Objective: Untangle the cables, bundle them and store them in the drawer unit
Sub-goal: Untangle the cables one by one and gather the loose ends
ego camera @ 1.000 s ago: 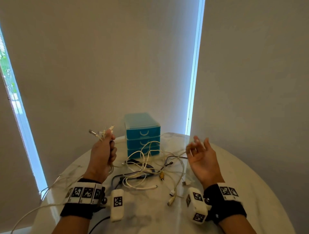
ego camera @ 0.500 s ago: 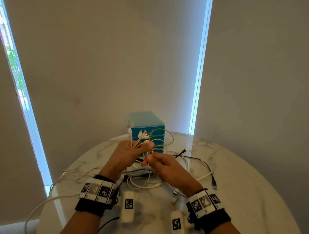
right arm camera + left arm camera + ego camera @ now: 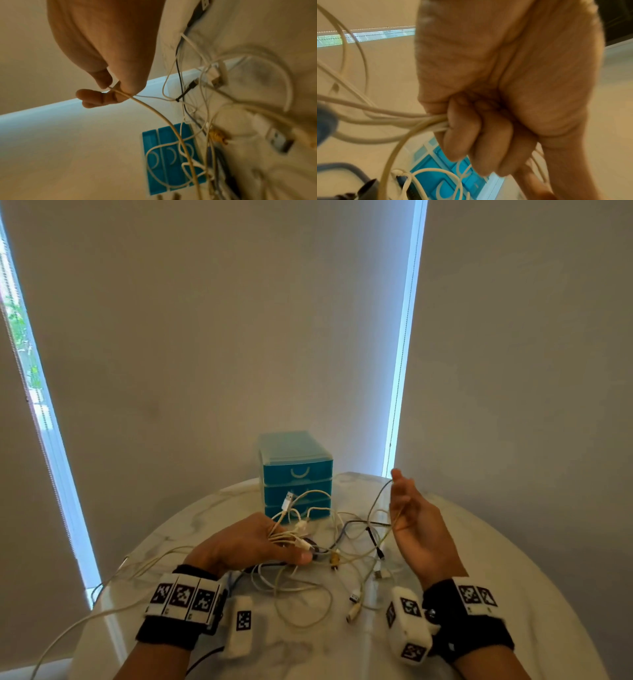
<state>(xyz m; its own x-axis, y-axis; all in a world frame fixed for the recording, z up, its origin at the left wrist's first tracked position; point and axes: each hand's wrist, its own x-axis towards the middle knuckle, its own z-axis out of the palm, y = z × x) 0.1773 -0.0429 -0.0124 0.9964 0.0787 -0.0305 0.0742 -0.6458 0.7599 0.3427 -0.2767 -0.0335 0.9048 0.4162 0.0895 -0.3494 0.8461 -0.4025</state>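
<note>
The left hand (image 3: 246, 539), in the lower middle of the head view, has its fingers (image 3: 481, 142) curled tight round a bunch of thin cream-white plastic cables (image 3: 291, 529). Their plug ends fan out up and to the right of the fist, toward the small blue plastic drawer unit (image 3: 296, 474) that stands at the far edge of the round white marble worktop (image 3: 513, 559). The right hand (image 3: 416, 529) is raised at the right of the frame with its palm turned toward the left hand. Most of its fingers are loose and straight, but the thumb and a fingertip pinch one thin white cable (image 3: 154, 109) (you can see the pinch best from the right wrist). That cable runs down and to the left from the pinch, into the messy pile of white, black and grey cables (image 3: 342, 563) lying on the worktop between the two hands. So the strand's long line goes from the right hand, at the upper right, down into the knot near the left fist. I think the next pull should go up and to the right, away from the left hand, to slide this strand free. All three drawers look closed.
</note>
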